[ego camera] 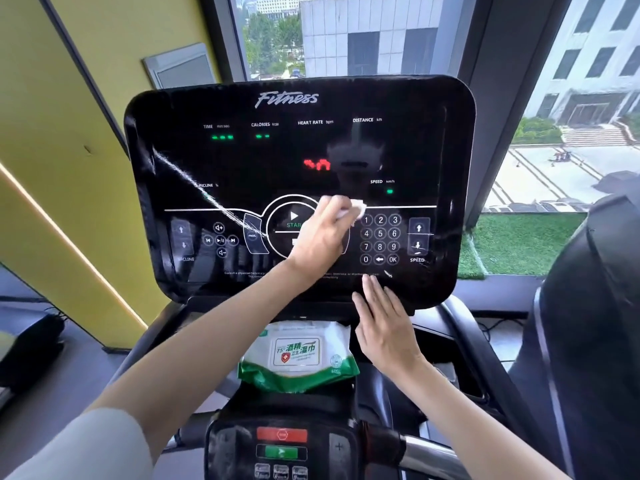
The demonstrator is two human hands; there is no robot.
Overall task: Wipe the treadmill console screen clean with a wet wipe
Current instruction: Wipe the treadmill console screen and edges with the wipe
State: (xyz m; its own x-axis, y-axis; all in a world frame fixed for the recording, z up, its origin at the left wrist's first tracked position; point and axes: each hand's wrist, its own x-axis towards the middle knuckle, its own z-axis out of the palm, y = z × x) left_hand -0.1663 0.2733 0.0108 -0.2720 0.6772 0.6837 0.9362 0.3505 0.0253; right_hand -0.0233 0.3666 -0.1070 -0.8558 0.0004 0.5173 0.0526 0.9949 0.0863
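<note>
Screen (408,150) stands tilted ahead of me, black and glossy, in the middle of the view. My left hand (322,237) grips the wipe (358,207) and presses it on the glass, between the start button (293,216) and the keypad (380,239). My right hand (384,323) is released, fingers straight, at the screen's lower edge; I cannot confirm contact.

Step in hand: wiping, part done by my judgement. A white streak (194,181) runs diagonally across the left half, and small marks sit by the speed arrows (419,237).

Next move: sweep left along the streak with firm, even pressure.

The pack (298,355) lies just below the screen.
</note>
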